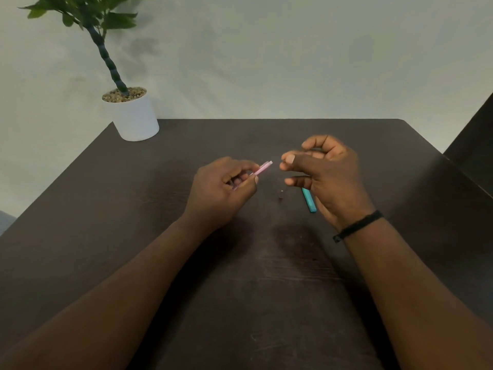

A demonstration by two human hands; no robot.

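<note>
We pinch the pink stick [263, 167], likely light, stiff and slippery, mid-length in our left hand [221, 188]; beside its tip our right hand [328, 174] curls, its hold impossible to tell.

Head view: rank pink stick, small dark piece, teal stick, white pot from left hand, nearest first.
1. pink stick, in left hand
2. small dark piece, further right
3. teal stick, by right hand
4. white pot, far left
</note>
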